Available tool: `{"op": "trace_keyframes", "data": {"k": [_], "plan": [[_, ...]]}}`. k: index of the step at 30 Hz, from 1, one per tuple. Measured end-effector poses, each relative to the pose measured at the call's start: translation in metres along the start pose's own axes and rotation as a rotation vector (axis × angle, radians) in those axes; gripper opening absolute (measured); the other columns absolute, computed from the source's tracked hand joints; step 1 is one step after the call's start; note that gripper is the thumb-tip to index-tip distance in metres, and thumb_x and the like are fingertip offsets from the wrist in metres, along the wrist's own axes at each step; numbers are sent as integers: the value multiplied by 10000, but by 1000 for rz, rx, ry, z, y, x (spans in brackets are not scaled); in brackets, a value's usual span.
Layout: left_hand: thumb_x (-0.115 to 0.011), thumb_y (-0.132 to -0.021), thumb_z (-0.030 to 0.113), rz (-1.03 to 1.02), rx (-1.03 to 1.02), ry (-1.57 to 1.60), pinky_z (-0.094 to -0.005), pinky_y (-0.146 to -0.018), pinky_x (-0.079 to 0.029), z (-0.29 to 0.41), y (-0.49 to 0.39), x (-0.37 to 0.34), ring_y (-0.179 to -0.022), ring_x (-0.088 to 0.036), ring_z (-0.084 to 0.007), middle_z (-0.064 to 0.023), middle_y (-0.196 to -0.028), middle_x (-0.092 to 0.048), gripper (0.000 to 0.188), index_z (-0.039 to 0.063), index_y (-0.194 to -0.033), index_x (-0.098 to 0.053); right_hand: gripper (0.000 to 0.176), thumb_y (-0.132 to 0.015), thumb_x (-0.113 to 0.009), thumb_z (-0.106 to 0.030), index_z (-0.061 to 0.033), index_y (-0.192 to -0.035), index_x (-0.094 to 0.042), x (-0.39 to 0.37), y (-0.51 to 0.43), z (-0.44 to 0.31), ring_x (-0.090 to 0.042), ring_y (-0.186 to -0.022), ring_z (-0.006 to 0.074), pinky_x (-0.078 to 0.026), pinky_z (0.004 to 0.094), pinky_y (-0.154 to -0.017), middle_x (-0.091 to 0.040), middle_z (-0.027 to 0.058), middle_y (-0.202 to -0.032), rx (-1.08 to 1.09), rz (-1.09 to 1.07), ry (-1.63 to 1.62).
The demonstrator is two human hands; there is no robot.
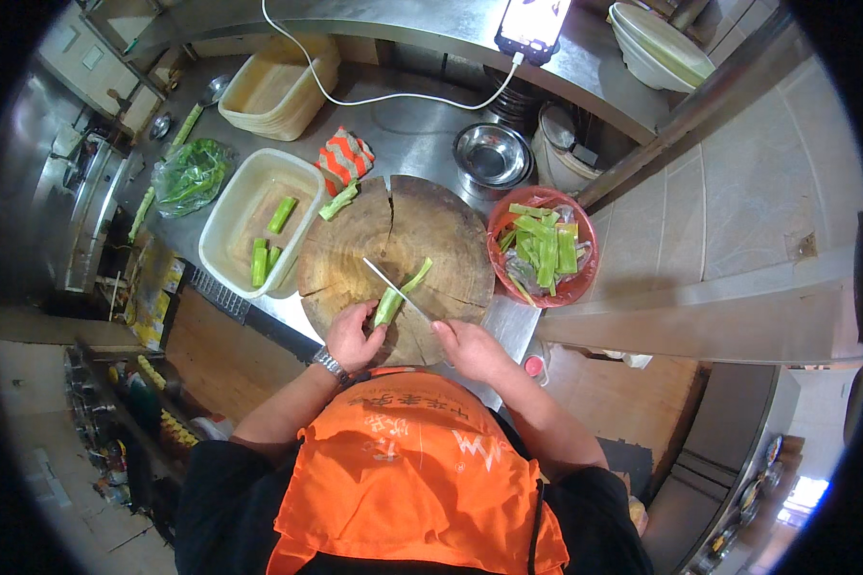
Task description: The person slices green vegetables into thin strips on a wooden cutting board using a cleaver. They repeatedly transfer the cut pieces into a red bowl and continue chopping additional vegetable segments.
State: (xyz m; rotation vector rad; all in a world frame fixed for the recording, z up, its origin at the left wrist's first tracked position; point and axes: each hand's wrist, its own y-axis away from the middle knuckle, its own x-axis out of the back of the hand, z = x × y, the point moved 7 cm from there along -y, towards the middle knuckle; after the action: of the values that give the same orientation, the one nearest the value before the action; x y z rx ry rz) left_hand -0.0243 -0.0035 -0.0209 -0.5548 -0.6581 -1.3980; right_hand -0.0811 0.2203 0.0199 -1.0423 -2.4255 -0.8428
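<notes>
A round wooden chopping block point(345, 259) lies before me, cracked at several places. My left hand point(356, 336) rests on it, its fingers against the near end of a green vegetable stem point(388, 305). In my right hand point(471, 350) is a knife point(397, 289), its blade seen edge-on across the stem. A thin peeled strip point(418, 276) reaches beyond the blade. Another stem piece point(339, 200) sits at the block's upper left edge. Left of the block, a white plastic tub point(219, 230) holds several cut stem pieces point(282, 215). A red basket point(498, 271) to the right holds flat green peelings point(546, 248).
Beyond the block are a striped orange cloth point(345, 158) and steel bowls point(492, 155). Stacked tubs point(273, 108), a plastic bag of greens point(194, 176) and long stems point(142, 214) lie to the left. A raised steel shelf point(431, 32) bears a phone point(533, 27) with a white cable.
</notes>
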Motion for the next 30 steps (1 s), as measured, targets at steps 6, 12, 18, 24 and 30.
{"op": "trace_keyframes", "data": {"k": [6,12,18,24,30], "plan": [[-722,-850,300,-61,80,-28,-458,-810,-530,-4,-4,-2,-928,-655,-371,-190,-999,-676,471,1,-1208,-654,544,-1079,-418,-464,10,-1005,-676,-1,0,2,-645,-941,511,-501,578,-842,-685,311,-959,-7,6,8],[-721,-846,338,-143,187,-48,-450,-829,-537,-8,-7,-5,-949,-660,-372,-203,-1004,-683,476,12,-1190,-683,549,-1079,-413,-467,9,-1008,-677,-2,-1,1,-646,-961,505,-503,573,-851,-684,312,-975,15,3,7],[-716,-844,337,-112,160,-51,-452,-828,-537,3,-8,0,-937,-663,-381,-213,-978,-695,465,7,-1172,-697,549,-1079,-410,-469,8,-1024,-676,-5,-1,4,-647,-964,504,-505,570,-855,-687,308,-985,19,20,23],[-722,-844,319,-161,229,-21,-441,-813,-539,4,-9,2,-914,-673,-362,-204,-985,-701,467,-2,-1182,-690,556,-1080,-408,-478,8,-1024,-673,-7,-1,8,-648,-966,505,-508,575,-851,-689,304,-990,-21,-21,13],[-755,-855,272,-170,233,51,-377,-748,-542,-5,-11,-3,-818,-675,-255,-129,-929,-704,475,-1,-1234,-669,569,-1077,-406,-490,11,-1017,-671,-5,0,6,-649,-956,504,-506,575,-853,-689,303,-981,-36,-14,15]]}}
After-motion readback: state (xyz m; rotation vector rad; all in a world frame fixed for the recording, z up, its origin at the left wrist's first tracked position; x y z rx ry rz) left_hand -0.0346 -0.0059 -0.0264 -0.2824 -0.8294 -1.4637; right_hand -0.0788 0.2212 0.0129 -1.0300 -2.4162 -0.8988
